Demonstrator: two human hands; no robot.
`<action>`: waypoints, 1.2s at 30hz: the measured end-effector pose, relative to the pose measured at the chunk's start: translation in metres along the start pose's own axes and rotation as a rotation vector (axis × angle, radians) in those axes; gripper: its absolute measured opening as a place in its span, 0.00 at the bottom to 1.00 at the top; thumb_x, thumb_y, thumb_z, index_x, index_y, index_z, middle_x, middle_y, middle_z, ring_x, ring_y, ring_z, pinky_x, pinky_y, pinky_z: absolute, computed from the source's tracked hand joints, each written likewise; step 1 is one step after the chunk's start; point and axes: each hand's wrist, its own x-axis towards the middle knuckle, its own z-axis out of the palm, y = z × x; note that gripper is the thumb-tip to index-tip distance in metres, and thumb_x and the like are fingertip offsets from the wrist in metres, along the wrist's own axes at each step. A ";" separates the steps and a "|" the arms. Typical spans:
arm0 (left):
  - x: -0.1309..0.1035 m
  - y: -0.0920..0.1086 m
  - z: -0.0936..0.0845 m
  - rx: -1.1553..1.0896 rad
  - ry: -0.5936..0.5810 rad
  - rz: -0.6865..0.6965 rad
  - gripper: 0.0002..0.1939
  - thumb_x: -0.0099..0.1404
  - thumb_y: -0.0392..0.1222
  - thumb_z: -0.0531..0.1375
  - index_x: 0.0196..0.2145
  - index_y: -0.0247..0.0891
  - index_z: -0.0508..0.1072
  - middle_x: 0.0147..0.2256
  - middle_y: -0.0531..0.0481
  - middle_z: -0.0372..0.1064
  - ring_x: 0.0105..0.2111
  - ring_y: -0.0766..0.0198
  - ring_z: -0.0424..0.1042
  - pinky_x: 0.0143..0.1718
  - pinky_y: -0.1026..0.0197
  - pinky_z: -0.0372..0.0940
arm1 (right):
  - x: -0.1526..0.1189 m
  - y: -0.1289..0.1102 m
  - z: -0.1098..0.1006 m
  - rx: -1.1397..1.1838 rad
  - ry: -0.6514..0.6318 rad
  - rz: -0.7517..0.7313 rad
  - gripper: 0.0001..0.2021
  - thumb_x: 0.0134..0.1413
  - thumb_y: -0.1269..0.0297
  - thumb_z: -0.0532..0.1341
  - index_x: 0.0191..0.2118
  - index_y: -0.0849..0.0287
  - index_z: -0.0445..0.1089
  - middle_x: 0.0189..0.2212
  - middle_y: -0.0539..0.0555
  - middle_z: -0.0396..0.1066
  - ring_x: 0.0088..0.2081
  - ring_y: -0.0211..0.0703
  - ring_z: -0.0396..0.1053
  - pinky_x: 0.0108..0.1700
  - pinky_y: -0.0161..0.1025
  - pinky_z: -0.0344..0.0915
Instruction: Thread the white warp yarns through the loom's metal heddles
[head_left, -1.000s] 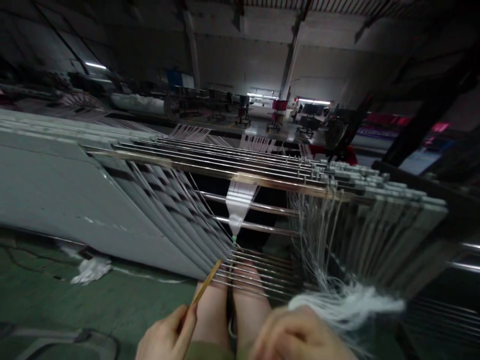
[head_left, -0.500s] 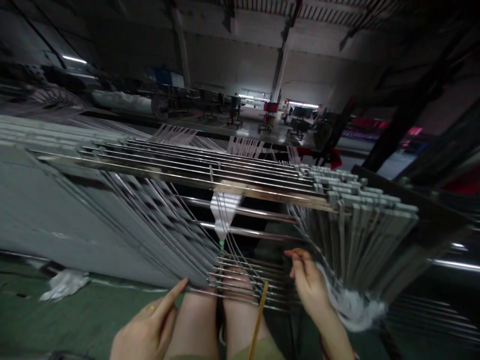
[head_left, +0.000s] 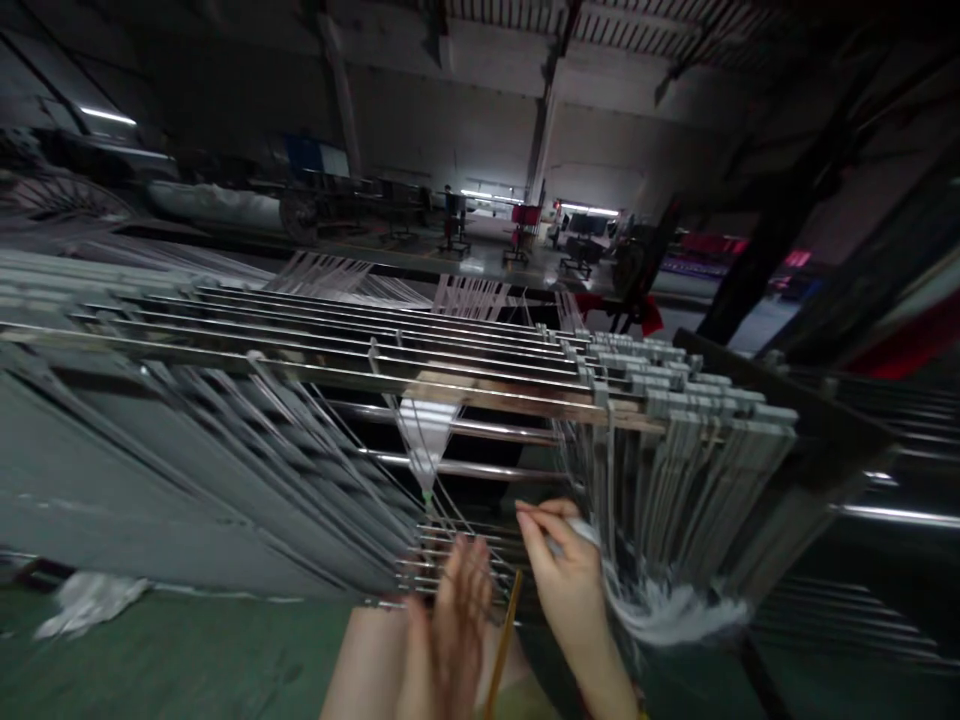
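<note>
My left hand (head_left: 454, 625), smeared by motion, reaches over my lap with its fingers stretched out at the lower row of thin metal rods (head_left: 420, 570). No held thing shows in it. My right hand (head_left: 562, 565) is closed in a pinch just to the right, and white yarn (head_left: 581, 530) shows in its curled fingers. That yarn continues into a loose white bundle (head_left: 682, 615) below the hanging heddles (head_left: 667, 490). Between the hands a thin yellow stick (head_left: 504, 640) stands at a slant. A white cloth piece (head_left: 427, 435) narrows down to a small green tie (head_left: 427, 497) above the rods.
Long metal bars (head_left: 337, 330) with a wooden bar (head_left: 517, 398) cross in front of me. Grey threads slant down at the left beside a grey sheet (head_left: 150, 500). White scraps (head_left: 94, 603) lie on the green floor (head_left: 187, 660). Machines and a large roll (head_left: 217, 205) stand behind.
My left hand has moved right and up from beside my knee to the lower rods. My right hand has shifted left and its fingers have drawn together. The view has turned slightly right.
</note>
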 end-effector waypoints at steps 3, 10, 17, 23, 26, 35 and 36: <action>0.011 -0.015 0.028 -0.209 -0.200 -0.316 0.38 0.58 0.71 0.42 0.51 0.42 0.71 0.54 0.41 0.65 0.59 0.47 0.55 0.60 0.45 0.46 | 0.008 -0.026 0.011 0.059 0.039 -0.028 0.08 0.57 0.69 0.57 0.37 0.57 0.75 0.33 0.53 0.70 0.39 0.43 0.68 0.44 0.40 0.63; 0.059 0.058 0.016 0.845 -0.085 0.237 0.22 0.63 0.45 0.55 0.54 0.39 0.65 0.52 0.41 0.67 0.51 0.52 0.66 0.55 0.48 0.55 | 0.026 -0.030 -0.019 0.065 -0.098 -0.080 0.07 0.54 0.70 0.60 0.36 0.54 0.76 0.32 0.51 0.74 0.38 0.43 0.70 0.48 0.42 0.63; 0.087 0.086 0.022 1.523 0.038 0.249 0.25 0.63 0.44 0.51 0.55 0.31 0.63 0.24 0.43 0.72 0.22 0.52 0.73 0.26 0.52 0.67 | 0.027 -0.035 -0.036 0.008 -0.308 -0.021 0.09 0.56 0.69 0.59 0.41 0.52 0.75 0.36 0.52 0.73 0.40 0.43 0.70 0.47 0.43 0.63; 0.054 0.089 0.043 1.022 -0.231 0.182 0.12 0.63 0.48 0.54 0.37 0.37 0.70 0.21 0.54 0.67 0.15 0.67 0.65 0.16 0.66 0.61 | 0.037 -0.038 -0.018 0.081 -0.388 -0.022 0.09 0.55 0.72 0.59 0.39 0.56 0.75 0.35 0.52 0.74 0.41 0.42 0.70 0.48 0.40 0.64; 0.038 0.092 0.040 1.248 -0.421 0.350 0.07 0.64 0.40 0.54 0.32 0.40 0.72 0.28 0.50 0.71 0.26 0.63 0.71 0.29 0.63 0.66 | 0.038 -0.039 -0.015 0.097 -0.406 -0.035 0.06 0.54 0.72 0.60 0.35 0.58 0.74 0.33 0.51 0.74 0.39 0.42 0.70 0.46 0.39 0.64; 0.104 0.084 0.014 1.106 -0.117 0.364 0.13 0.58 0.42 0.58 0.40 0.35 0.69 0.46 0.38 0.68 0.45 0.49 0.70 0.43 0.46 0.68 | 0.019 -0.049 -0.050 0.034 -0.259 -0.056 0.09 0.58 0.68 0.58 0.40 0.49 0.73 0.31 0.49 0.69 0.39 0.40 0.67 0.45 0.37 0.60; 0.104 0.083 0.016 1.073 -0.140 0.321 0.14 0.59 0.43 0.57 0.42 0.35 0.68 0.43 0.40 0.69 0.39 0.52 0.73 0.35 0.50 0.71 | 0.019 -0.050 -0.050 0.011 -0.285 -0.058 0.09 0.58 0.68 0.58 0.41 0.49 0.74 0.31 0.49 0.69 0.40 0.41 0.66 0.46 0.38 0.59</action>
